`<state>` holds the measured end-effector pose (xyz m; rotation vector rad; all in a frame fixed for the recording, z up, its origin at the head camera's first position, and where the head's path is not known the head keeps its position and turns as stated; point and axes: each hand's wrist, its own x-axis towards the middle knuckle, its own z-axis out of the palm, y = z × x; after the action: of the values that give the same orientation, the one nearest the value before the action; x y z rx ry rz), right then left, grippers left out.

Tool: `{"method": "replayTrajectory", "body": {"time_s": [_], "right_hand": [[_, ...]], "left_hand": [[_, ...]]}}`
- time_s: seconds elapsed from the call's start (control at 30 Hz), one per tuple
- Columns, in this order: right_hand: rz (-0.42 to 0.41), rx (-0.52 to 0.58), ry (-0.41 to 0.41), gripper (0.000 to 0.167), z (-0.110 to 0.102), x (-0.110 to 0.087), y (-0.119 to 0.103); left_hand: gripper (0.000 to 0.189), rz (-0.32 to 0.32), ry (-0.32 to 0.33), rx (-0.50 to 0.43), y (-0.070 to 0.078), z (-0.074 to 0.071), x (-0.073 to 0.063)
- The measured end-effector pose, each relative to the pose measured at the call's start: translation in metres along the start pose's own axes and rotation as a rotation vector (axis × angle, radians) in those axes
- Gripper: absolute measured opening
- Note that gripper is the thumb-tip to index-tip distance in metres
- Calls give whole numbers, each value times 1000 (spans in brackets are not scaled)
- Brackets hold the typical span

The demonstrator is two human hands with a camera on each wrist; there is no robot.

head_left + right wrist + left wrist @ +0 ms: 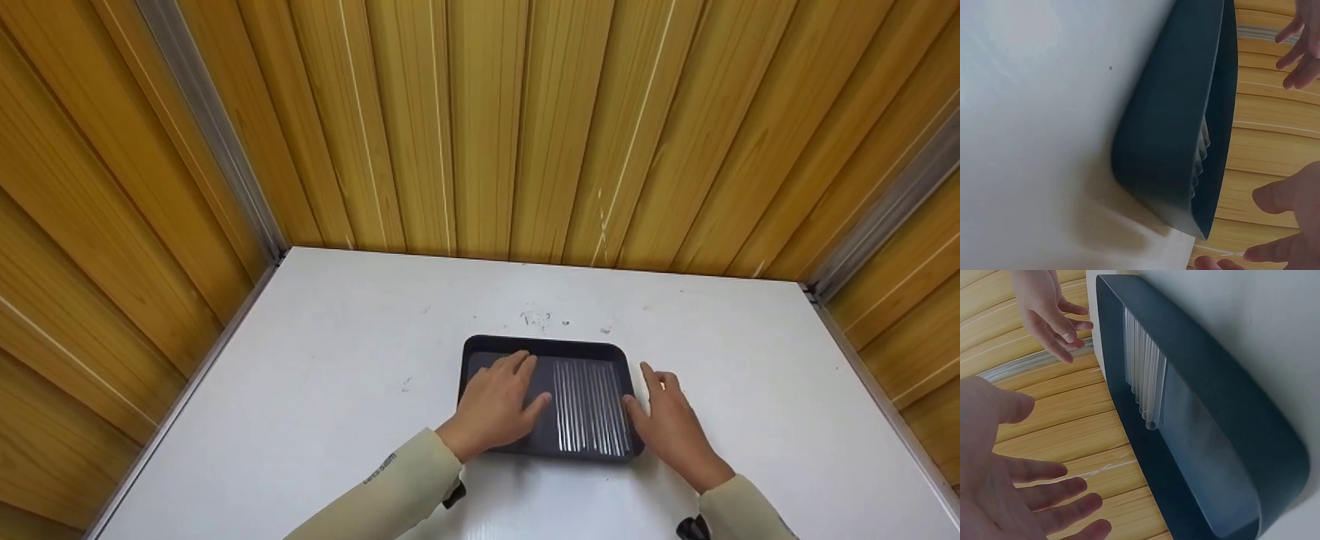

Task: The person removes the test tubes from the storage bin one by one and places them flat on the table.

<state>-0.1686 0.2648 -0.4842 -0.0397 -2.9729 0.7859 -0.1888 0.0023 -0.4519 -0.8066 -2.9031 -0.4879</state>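
Observation:
A dark, shallow rectangular tray [546, 348] with rounded corners lies on the white table. Clear test tubes [592, 409], several of them, lie side by side in its right half; their rounded ends show in the left wrist view [1151, 423]. Over the tray's left part hovers my left hand [495, 405], fingers spread and holding nothing. My right hand [669, 424] is just outside the right wall, fingers loosely extended, its thumb close to the rim. From the right wrist, the tubes [1199, 166] are mostly hidden behind the tray wall.
The white table [337, 375] spreads around the tray, with small dark marks [536, 320] behind it. Yellow wood-patterned panels [487, 135] enclose the table at the back and both sides, with grey metal strips [217, 120] at the corners.

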Motion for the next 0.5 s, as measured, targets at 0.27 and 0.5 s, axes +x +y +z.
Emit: {"method": "replayTrajectory", "body": {"time_s": [0.27,0.5], "right_hand": [[21,-7,-33,63,7,-1,7],[72,41,-61,61,15,0,10]], "left_hand": [[51,3,-33,-88,3,14,5],[49,-45,-70,-161,6,25,8]]}}
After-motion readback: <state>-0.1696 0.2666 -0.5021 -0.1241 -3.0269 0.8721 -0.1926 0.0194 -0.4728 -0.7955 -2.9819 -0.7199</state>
